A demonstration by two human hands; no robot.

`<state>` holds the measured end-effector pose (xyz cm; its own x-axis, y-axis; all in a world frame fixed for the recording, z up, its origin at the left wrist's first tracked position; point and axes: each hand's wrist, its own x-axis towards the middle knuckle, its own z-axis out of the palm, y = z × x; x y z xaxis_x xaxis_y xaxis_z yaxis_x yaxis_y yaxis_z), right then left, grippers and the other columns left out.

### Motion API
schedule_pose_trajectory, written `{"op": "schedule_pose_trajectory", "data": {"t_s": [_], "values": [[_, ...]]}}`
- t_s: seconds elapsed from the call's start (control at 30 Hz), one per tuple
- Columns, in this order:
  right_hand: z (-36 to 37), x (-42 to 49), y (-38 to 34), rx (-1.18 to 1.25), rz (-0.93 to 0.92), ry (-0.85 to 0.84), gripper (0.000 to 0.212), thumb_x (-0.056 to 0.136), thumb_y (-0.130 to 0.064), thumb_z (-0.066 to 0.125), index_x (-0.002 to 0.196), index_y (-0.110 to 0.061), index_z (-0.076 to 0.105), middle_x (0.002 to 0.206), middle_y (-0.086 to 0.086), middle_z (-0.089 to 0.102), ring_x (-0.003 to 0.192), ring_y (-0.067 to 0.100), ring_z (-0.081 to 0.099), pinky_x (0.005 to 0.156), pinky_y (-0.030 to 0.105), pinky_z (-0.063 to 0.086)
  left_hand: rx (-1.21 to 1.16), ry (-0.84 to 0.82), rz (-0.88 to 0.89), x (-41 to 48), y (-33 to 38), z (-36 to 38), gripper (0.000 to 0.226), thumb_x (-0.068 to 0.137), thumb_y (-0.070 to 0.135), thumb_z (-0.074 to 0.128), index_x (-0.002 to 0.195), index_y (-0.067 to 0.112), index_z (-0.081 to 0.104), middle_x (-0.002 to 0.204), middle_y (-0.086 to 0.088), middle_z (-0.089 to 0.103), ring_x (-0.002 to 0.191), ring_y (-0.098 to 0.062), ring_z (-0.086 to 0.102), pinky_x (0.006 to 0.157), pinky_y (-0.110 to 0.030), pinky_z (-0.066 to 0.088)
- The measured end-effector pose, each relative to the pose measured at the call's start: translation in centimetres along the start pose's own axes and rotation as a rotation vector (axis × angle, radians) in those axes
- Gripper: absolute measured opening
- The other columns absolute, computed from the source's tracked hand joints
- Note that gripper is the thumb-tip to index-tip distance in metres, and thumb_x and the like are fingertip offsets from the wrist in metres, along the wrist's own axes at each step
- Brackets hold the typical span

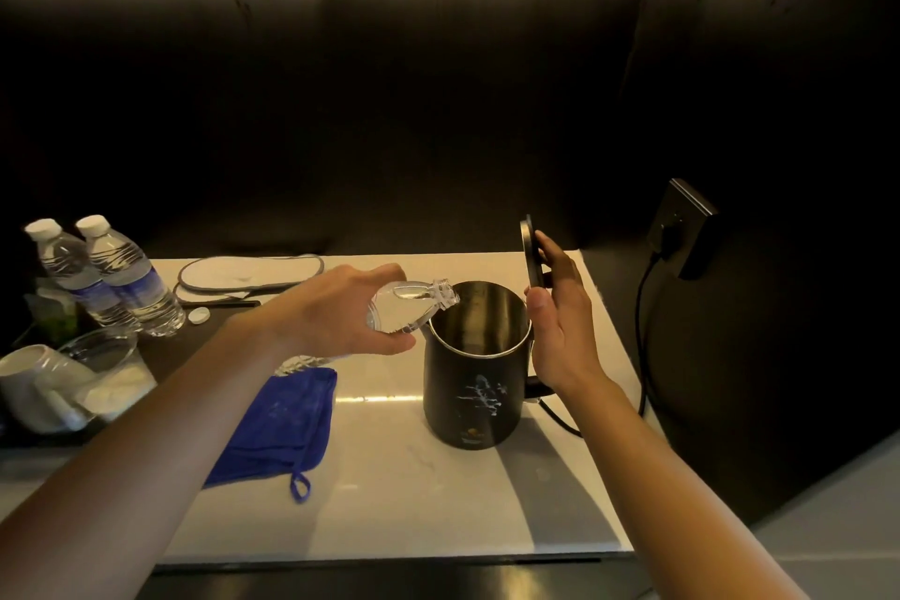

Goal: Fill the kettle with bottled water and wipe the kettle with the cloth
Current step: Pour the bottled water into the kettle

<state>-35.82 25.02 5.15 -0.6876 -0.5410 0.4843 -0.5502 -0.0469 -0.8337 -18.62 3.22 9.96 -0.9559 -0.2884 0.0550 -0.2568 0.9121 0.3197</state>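
Two sealed bottles stood at the counter's left, the blue cloth lying nearer me. My left hand gripped the uncapped bottle, tipped over the open kettle. My right hand's fingers held its lid upright.

Both forearms bare up to the frame edge, no sleeves in view. Left hand and right hand: no rings, watch, gloves or bands visible.
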Motion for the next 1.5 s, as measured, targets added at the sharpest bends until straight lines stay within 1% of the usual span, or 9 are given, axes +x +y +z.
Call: {"op": "schedule_pose_trajectory", "data": {"t_s": [0.1,0.37,0.53,0.7,0.87,1.1,1.23,1.4,1.5], "values": [[0.1,0.0,0.1,0.004,0.012,0.009,0.052,0.092,-0.052,0.039,0.143,-0.06,0.036,0.122,-0.064,0.028,0.114,-0.028,0.04,0.079,-0.007,0.035,0.077,-0.068,-0.002,0.5,0.3,-0.8,0.091,0.062,0.089,0.054,0.139,0.041,0.04,0.136,0.002,0.063,0.097,-0.015,0.061,0.08,-0.033,0.057],[0.1,-0.1,0.2,0.009,-0.003,0.015,0.062,0.09,-0.051,0.04,0.151,-0.042,0.036,0.13,-0.046,0.034,0.114,-0.025,0.041,0.083,-0.005,0.035,0.173,-0.168,0.017,1.5,1.0,-2.5,0.093,0.068,0.084,0.056,0.145,0.036,0.037,0.134,0.0,0.064,0.094,-0.015,0.06,0.079,-0.031,0.055],[0.1,-0.1,0.3,-0.017,-0.002,0.013,0.06,0.09,-0.054,0.039,0.15,-0.048,0.033,0.129,-0.05,0.031,0.115,-0.026,0.04,0.082,0.0,0.037,0.123,-0.245,-0.001,2.3,1.3,-3.2,0.094,0.072,0.079,0.063,0.148,0.032,0.037,0.134,-0.001,0.064,0.098,-0.018,0.065,0.071,-0.022,0.049],[0.2,-0.1,0.4,-0.03,-0.011,0.013,0.059,0.091,-0.053,0.039,0.149,-0.049,0.033,0.128,-0.054,0.029,0.115,-0.027,0.039,0.081,-0.004,0.034,0.081,-0.317,-0.048,2.8,1.9,-3.6,0.092,0.072,0.074,0.068,0.148,0.03,0.041,0.142,0.0,0.059,0.1,-0.016,0.058,0.078,-0.026,0.046],[0.2,-0.1,0.4,-0.036,-0.015,0.014,0.056,0.091,-0.053,0.04,0.147,-0.054,0.032,0.125,-0.061,0.028,0.116,-0.027,0.038,0.079,-0.004,0.036,0.066,-0.366,-0.092,3.0,2.2,-4.2,0.109,0.059,0.083,0.06,0.151,0.029,0.039,0.15,0.002,0.052,0.126,-0.024,0.055,0.088,-0.032,0.045],[0.2,-0.1,0.2,-0.032,-0.016,0.022,0.055,0.091,-0.053,0.04,0.145,-0.056,0.032,0.13,-0.051,0.031,0.117,-0.025,0.04,0.081,-0.004,0.035,0.106,-0.406,-0.112,3.2,2.7,-4.9,0.11,0.06,0.084,0.06,0.152,0.029,0.037,0.151,0.003,0.05,0.129,-0.023,0.052,0.103,-0.04,0.048],[0.1,-0.2,0.1,-0.021,-0.023,0.018,0.056,0.092,-0.05,0.041,0.147,-0.051,0.035,0.128,-0.053,0.032,0.118,-0.024,0.04,0.084,-0.005,0.033,0.117,-0.423,-0.102,3.2,3.2,-5.2,0.108,0.06,0.082,0.06,0.151,0.026,0.039,0.149,0.002,0.052,0.118,-0.019,0.053,0.099,-0.039,0.05],[0.1,-0.2,0.1,-0.016,-0.02,0.015,0.057,0.091,-0.05,0.041,0.147,-0.051,0.034,0.126,-0.058,0.03,0.117,-0.025,0.039,0.083,-0.005,0.034,0.138,-0.423,-0.1,3.2,3.6,-5.5,0.111,0.06,0.081,0.06,0.153,0.025,0.037,0.15,0.0,0.051,0.126,-0.024,0.055,0.101,-0.04,0.05],[0.2,-0.1,0.1,-0.026,-0.007,0.012,0.056,0.09,-0.053,0.041,0.145,-0.055,0.033,0.128,-0.053,0.031,0.117,-0.026,0.039,0.081,-0.005,0.035,0.157,-0.427,-0.087,3.2,3.6,-5.5,0.099,0.069,0.075,0.065,0.15,0.024,0.041,0.147,0.0,0.054,0.123,-0.023,0.056,0.099,-0.038,0.051]]}}
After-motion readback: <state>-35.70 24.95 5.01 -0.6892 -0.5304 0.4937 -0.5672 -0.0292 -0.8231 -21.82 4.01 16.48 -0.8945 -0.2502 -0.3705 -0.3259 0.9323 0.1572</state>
